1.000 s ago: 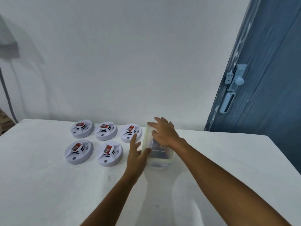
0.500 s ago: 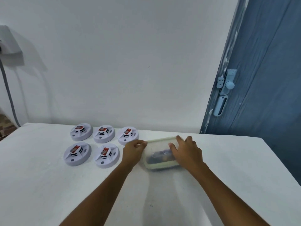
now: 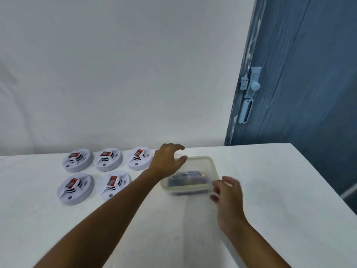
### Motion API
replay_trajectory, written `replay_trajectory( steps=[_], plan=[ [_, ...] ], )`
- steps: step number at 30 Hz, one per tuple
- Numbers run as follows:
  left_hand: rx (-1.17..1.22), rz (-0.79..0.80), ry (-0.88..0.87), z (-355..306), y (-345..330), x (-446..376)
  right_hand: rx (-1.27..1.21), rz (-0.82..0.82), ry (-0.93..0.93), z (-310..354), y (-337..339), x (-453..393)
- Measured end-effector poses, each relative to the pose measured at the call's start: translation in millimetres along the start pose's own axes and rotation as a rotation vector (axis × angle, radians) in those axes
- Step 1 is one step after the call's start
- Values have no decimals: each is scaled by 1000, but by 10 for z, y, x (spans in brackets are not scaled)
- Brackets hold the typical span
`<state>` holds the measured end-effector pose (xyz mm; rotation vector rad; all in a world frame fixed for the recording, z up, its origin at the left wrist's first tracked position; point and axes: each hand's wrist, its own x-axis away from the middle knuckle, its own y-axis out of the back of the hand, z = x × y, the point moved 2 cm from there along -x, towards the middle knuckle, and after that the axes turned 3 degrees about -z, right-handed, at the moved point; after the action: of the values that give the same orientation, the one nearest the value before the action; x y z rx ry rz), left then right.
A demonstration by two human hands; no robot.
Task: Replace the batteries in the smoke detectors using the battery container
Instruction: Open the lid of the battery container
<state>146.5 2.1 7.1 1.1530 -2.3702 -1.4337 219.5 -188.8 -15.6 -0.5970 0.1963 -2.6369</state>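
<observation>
Both hands off container point(image 3: 190, 176); left hand point(image 3: 167, 161) far edge, right hand point(image 3: 228, 192) near corner

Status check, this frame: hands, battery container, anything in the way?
Left hand open over container's far-left corner. Right hand fingers curled at near-right corner; grip unclear. Battery container lidded, on table. Five smoke detectors left, nothing blocking.

Plain white wall point(image 3: 119, 74) across upper left and centre of frame, evenly lit, faint shadow at far left. Blue wooden door point(image 3: 309, 74) at right, paint worn along edge, pale blue latch point(image 3: 251, 88) at mid-height. White table point(image 3: 270, 209) filling lower half.
</observation>
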Motion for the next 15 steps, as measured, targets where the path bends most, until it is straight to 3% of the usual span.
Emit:
replay_trajectory(
  steps=[2, 4, 15],
  plan=[
    [-49, 87, -97, -55, -100, -70, -245, 62, -300, -78, -45, 132],
    [-55, 150, -128, -69, -205, -87, -406, 56, -459, -122, -114, 229],
    [-27, 101, -160, 40, -310, -76, -498, -39, -495, -242, -467, 381]
  ],
)
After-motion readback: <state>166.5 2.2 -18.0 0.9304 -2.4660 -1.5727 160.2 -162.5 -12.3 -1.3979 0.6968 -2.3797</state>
